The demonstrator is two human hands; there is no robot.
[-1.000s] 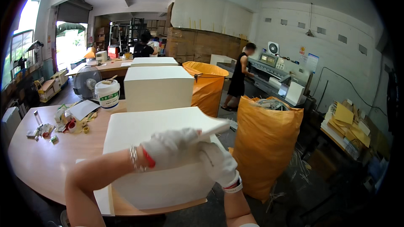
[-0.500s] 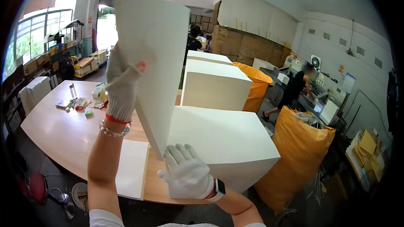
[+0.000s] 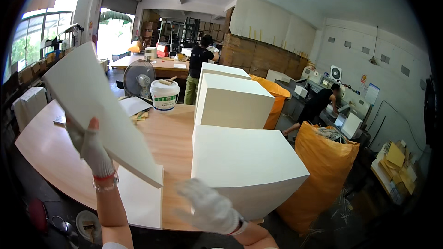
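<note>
My left hand (image 3: 93, 150), in a white knit glove with bare fingertips, grips a thick block of white paper sheets (image 3: 99, 106) by its left side. The block tilts over to the left, its lower end above a flat stack of white paper (image 3: 138, 203) at the table's near edge. My right hand (image 3: 210, 208), also gloved, is blurred by motion; its fingers look stretched out and hold nothing. It is beside the near corner of a tall pile of white paper (image 3: 249, 157). The held block hides part of the table.
Behind the near pile stand further tall paper piles (image 3: 235, 94). A white bucket (image 3: 164, 96) with a brush on top stands on the wooden table (image 3: 175, 133), near a fan (image 3: 139, 79). Orange sacks (image 3: 323, 166) line the right; two people work farther off.
My left hand has swung the paper block left and down, off the big pile's side, uncovering the bucket and fan. My right hand has come away from the block's lower edge.
</note>
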